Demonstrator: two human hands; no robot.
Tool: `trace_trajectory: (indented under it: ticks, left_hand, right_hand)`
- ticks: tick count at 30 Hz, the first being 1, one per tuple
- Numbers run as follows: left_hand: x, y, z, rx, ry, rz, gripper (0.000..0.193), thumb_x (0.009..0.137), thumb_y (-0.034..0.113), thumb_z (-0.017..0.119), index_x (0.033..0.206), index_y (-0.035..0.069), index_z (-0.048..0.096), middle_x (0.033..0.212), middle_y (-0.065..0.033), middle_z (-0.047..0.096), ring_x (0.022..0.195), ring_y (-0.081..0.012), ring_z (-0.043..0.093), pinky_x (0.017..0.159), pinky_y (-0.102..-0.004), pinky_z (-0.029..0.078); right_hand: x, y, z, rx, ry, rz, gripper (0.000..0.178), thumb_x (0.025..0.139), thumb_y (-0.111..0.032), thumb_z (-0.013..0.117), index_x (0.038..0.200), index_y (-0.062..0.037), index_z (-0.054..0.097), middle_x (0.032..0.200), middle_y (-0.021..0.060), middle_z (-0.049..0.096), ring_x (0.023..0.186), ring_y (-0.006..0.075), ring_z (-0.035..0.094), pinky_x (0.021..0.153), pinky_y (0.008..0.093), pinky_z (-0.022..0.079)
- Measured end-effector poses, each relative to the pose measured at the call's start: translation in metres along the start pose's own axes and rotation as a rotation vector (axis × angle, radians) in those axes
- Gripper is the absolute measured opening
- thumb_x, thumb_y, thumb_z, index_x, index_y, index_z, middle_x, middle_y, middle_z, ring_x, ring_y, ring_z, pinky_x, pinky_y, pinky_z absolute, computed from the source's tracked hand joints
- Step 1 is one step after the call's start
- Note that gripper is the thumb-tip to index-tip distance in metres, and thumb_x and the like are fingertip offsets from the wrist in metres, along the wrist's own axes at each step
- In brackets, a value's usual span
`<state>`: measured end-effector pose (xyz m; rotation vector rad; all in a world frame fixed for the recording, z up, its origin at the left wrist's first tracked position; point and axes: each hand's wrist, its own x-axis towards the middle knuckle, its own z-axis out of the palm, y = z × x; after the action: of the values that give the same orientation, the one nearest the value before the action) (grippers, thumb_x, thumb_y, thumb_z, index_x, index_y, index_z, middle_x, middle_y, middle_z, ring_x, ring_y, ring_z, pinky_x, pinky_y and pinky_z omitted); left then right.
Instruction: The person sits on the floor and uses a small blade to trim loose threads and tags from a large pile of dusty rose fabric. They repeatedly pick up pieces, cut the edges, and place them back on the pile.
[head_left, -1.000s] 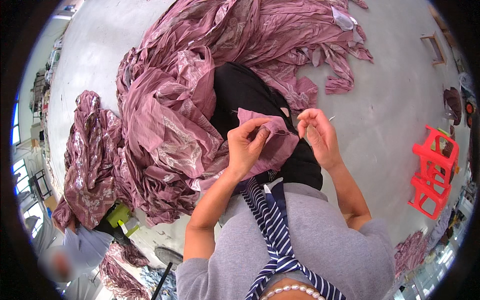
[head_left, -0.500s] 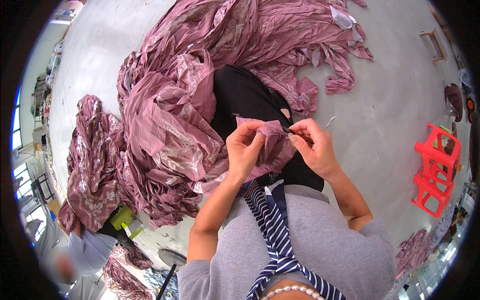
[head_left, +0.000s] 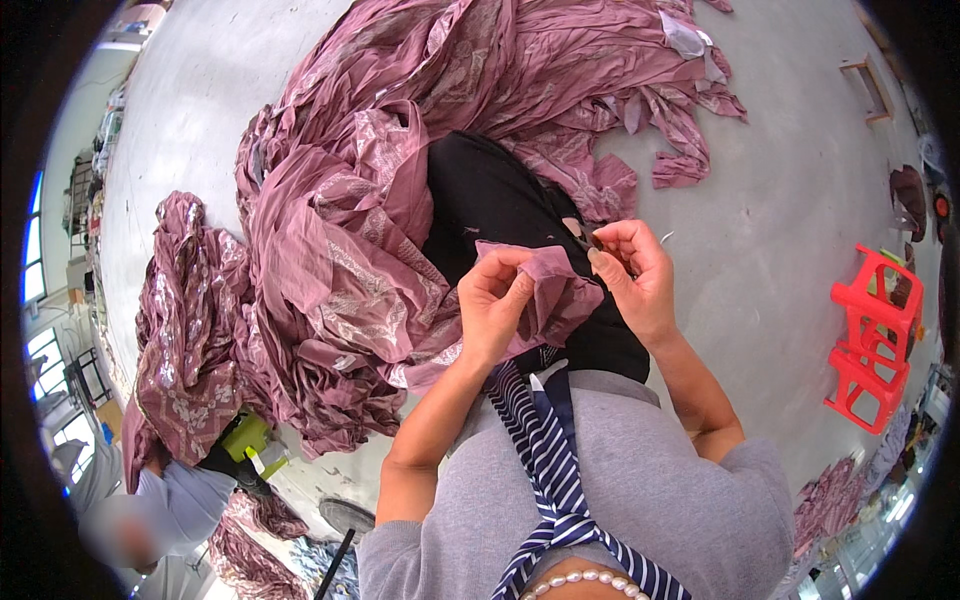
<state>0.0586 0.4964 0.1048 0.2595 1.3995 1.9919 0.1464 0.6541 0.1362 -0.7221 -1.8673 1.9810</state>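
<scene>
My left hand [head_left: 492, 300] is closed, pinching the edge of a mauve patterned cloth [head_left: 560, 285] between thumb and fingers above my lap. That cloth's loose corner hangs to the right of my fingertips. Just to its right, my right hand [head_left: 637, 275] grips small dark thread snips [head_left: 584, 235], which point up and left and stand clear of the fabric. Their lower part is hidden by my fingers. Black cloth [head_left: 480, 190] covers my legs underneath. Heaped mauve fabric [head_left: 350, 250] with pale shiny patterns lies against my left side.
More mauve fabric [head_left: 560, 60] spreads over the grey floor [head_left: 780, 200] ahead. Red plastic stools [head_left: 875, 330] stand at the right. At the lower left another person [head_left: 180, 510] handles similar cloth [head_left: 185, 340], near a green plastic item [head_left: 248, 440].
My right hand has moved slightly up and right with the snips, away from the cloth edge. My left hand keeps its pinch, shifted a little right.
</scene>
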Motion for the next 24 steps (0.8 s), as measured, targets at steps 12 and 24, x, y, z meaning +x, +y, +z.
trace_trajectory:
  ticks: [12, 24]
  left_hand:
    - [0.007, 0.01, 0.016, 0.001, 0.102, 0.01, 0.006, 0.09, 0.006, 0.059, 0.094, 0.002, 0.059, 0.09, -0.0009, 0.062, 0.078, -0.0058, 0.056, 0.072, -0.0193, 0.045]
    - [0.028, 0.034, 0.01, -0.135, -0.09, -0.23, 0.012, 0.07, 0.0, 0.041, 0.07, -0.001, 0.052, 0.076, -0.011, 0.058, 0.07, -0.0161, 0.052, 0.068, -0.0231, 0.04]
  right_hand:
    - [-0.017, -0.003, 0.017, -0.519, -0.07, -0.274, 0.029, 0.071, -0.007, 0.075, 0.094, -0.0034, 0.057, 0.076, 0.0097, 0.059, 0.057, 0.021, 0.057, 0.052, 0.0307, 0.045]
    - [0.006, -0.012, -0.012, 0.236, -0.329, 0.253, 0.008, 0.088, -0.01, 0.056, 0.089, -0.002, 0.058, 0.073, -0.0054, 0.05, 0.063, 0.0002, 0.041, 0.053, 0.0174, 0.033]
